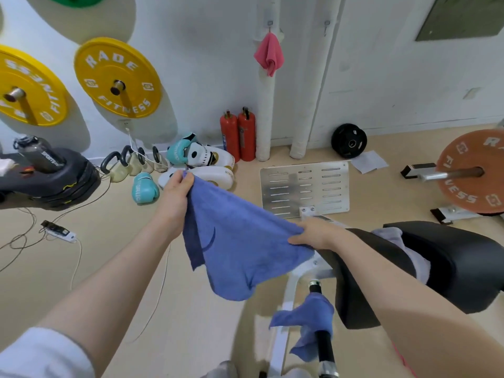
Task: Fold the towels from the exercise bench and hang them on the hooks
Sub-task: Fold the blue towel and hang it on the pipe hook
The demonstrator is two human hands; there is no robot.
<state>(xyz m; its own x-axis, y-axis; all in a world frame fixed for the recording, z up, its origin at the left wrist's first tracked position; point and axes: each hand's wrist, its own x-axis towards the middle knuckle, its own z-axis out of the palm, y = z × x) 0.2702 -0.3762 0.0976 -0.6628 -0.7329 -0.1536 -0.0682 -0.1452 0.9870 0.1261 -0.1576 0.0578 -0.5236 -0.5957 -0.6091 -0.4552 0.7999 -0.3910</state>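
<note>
A blue towel (pixel 240 246) hangs spread in the air between my hands. My left hand (pixel 174 192) pinches its upper left corner. My right hand (pixel 316 231) grips its right corner, just over the near end of the black exercise bench (pixel 458 266). A grey towel (pixel 409 252) lies crumpled in the gap between the bench pads. A second blue towel (pixel 308 320) is draped over the black bench handle at the bottom. On the far wall a pink towel (pixel 270 54) hangs from one hook (pixel 270 24), and a bare hook (pixel 326 24) sits to its right.
Yellow weight plates (pixel 117 77) are mounted on the left wall. Kettlebells (pixel 131 162), boxing gloves (pixel 144 188) and two red fire extinguishers (pixel 238 136) line the wall base. A metal foot plate (pixel 305 186), a black plate (pixel 349 141), an orange barbell plate (pixel 474 170) and floor cables (pixel 60 231) surround me.
</note>
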